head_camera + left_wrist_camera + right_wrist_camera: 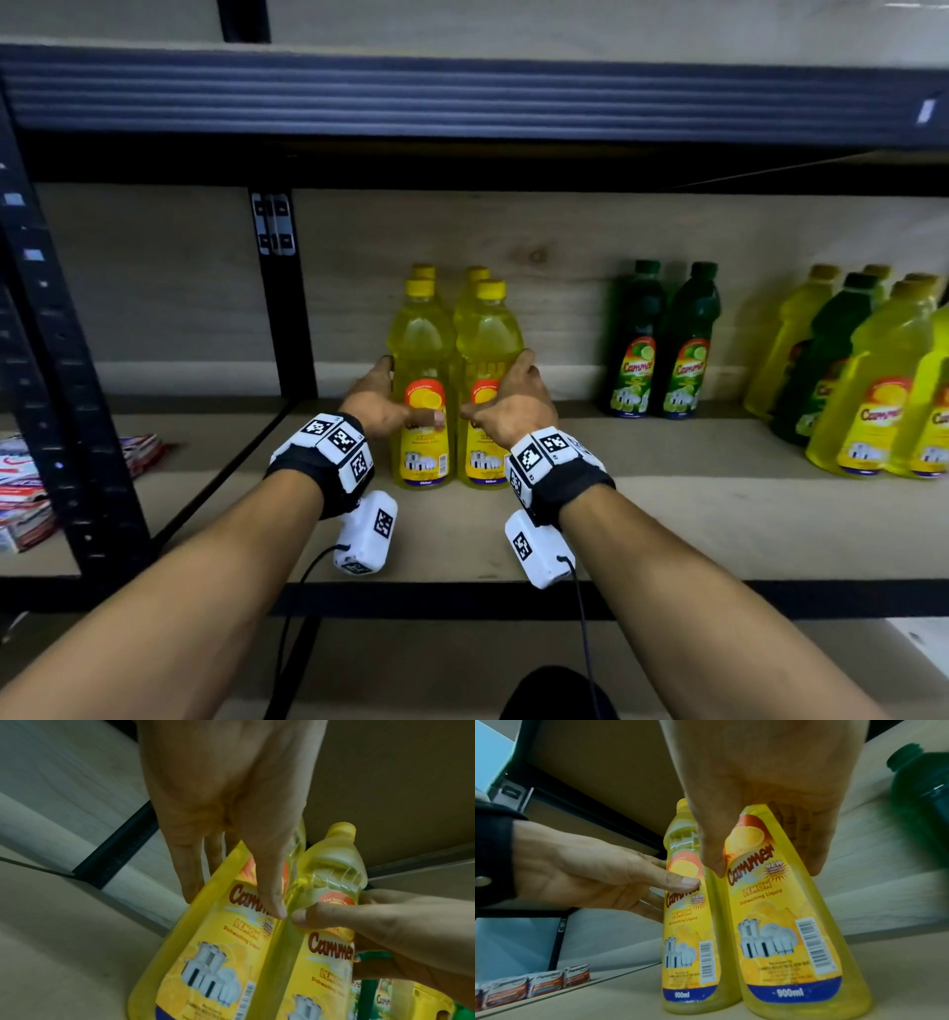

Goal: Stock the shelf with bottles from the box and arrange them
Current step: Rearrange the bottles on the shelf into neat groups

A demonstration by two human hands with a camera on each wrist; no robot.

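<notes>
Two yellow Cammer lemon dish-liquid bottles stand upright side by side on the wooden shelf (693,519). My left hand (395,398) grips the left bottle (423,354), thumb across its label and fingers along its left side. On the right bottle (488,344) my right hand (500,390) holds the same way, mirrored. Two more yellow bottles (424,271) stand right behind them, mostly hidden. In the left wrist view my left hand (231,821) lies on the left bottle (218,953). In the right wrist view my right hand (757,791) clasps the right bottle (782,923). No box is in view.
Two green bottles (662,344) stand at the back, to the right of a gap. A mixed group of yellow and green bottles (873,385) fills the far right. A black upright post (282,298) rises left of the bottles, with small cartons (20,488) beyond it. Another shelf (462,97) hangs overhead.
</notes>
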